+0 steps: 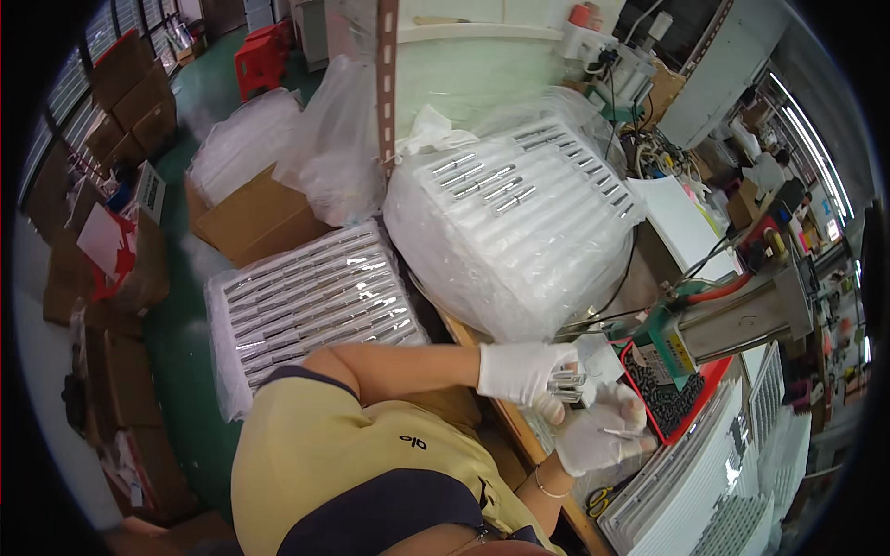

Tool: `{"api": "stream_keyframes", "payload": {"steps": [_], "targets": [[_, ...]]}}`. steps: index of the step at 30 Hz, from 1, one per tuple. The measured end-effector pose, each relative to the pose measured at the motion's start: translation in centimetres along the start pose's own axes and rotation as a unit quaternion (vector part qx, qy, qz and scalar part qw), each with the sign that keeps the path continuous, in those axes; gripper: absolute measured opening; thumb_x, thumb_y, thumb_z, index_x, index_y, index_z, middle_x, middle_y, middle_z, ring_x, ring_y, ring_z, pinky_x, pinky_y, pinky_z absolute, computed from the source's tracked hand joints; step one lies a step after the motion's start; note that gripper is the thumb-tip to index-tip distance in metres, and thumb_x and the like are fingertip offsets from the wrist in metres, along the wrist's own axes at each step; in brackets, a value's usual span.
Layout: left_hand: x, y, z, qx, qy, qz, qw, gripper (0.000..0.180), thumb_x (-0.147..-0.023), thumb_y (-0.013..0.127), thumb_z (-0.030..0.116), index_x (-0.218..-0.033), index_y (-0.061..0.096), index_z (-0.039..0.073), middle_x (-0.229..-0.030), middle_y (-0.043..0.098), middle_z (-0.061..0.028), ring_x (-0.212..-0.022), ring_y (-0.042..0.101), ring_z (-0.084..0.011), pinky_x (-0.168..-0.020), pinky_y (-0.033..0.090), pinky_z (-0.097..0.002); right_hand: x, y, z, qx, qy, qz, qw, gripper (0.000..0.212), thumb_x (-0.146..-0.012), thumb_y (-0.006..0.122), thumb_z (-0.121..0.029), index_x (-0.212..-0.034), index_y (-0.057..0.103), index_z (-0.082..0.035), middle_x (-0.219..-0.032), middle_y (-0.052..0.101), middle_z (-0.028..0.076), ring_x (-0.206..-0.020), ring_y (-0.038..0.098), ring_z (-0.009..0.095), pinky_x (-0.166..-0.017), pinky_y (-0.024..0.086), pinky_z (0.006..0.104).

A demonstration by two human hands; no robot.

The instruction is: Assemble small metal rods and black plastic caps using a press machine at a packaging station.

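My left hand [527, 373], in a white glove, is closed around several short silver metal tubes [566, 384]. Just below and to the right, my right hand [598, 443] wears a white glove too, and a bracelet circles its wrist. Its fingers are curled, with a slim shiny metal piece [623, 431] at them; its kind is too small to tell. The hands are close together over the bench edge. Beside them stands a red tray [712, 393] full of small black parts [669, 408]. Above that tray juts a bench machine [737, 320] with a metal cylinder and a green part.
A plastic-wrapped stack of white trays [519, 269] bears rows of silver tubes. To the left lies a tray filled with silver tubes [306, 306], near an open carton [260, 218]. White panels [686, 477] and yellow-handled scissors [600, 501] are at the lower right.
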State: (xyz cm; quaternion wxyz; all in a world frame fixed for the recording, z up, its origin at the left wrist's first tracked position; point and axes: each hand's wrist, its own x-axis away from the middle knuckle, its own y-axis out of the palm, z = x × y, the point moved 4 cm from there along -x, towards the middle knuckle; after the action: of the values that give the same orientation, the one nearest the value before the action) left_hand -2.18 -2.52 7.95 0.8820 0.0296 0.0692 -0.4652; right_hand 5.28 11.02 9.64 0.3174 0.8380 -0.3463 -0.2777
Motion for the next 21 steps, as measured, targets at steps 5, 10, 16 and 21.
{"api": "stream_keyframes", "payload": {"steps": [5,10,16,21], "targets": [[4.1,2.0,-5.2,0.043,-0.041,0.1,0.993,0.084,-0.054,0.084,0.049,-0.106,0.042,-0.002,-0.079,0.053,-0.0097,-0.051,0.049,-0.0149,-0.045,0.042,-0.0282,3.3,0.9,2.8,-0.072,0.231,-0.128,0.962,0.066,-0.09,0.029,-0.061,-0.088,0.06,-0.003,-0.06,0.05,0.008,-0.046,0.041,0.017,-0.046,0.037,0.0288],[6.9,3.0,-7.9,0.124,-0.097,0.067,0.985,0.092,-0.051,0.085,0.049,-0.114,0.041,-0.002,-0.104,0.052,-0.0097,-0.099,0.05,-0.018,-0.087,0.041,-0.0313,7.9,3.0,3.6,0.024,0.232,-0.102,0.967,0.067,-0.092,0.025,-0.059,-0.085,0.059,-0.002,-0.051,0.047,0.006,-0.04,0.036,0.015,-0.04,0.03,0.025],[9.6,1.8,-5.6,0.246,-0.046,0.061,0.966,0.092,-0.056,0.088,0.027,-0.127,0.037,-0.001,-0.119,0.048,-0.0076,-0.109,0.045,-0.0156,-0.091,0.039,-0.0304,9.6,3.5,4.5,0.092,0.295,-0.154,0.939,0.065,-0.093,0.026,-0.057,-0.077,0.06,-0.005,-0.04,0.029,-0.002,-0.033,0.02,0.01,-0.034,0.017,0.0256],[13.3,-0.9,-4.4,0.035,-0.164,0.115,0.979,0.06,-0.06,0.083,0.014,-0.108,0.049,0.002,-0.1,0.056,-0.0075,-0.094,0.053,-0.0161,-0.082,0.044,-0.0306,7.0,4.6,3.2,-0.083,0.297,-0.142,0.941,0.062,-0.093,0.028,-0.055,-0.079,0.062,-0.004,-0.042,0.032,-0.002,-0.033,0.021,0.009,-0.033,0.017,0.0238]]}}
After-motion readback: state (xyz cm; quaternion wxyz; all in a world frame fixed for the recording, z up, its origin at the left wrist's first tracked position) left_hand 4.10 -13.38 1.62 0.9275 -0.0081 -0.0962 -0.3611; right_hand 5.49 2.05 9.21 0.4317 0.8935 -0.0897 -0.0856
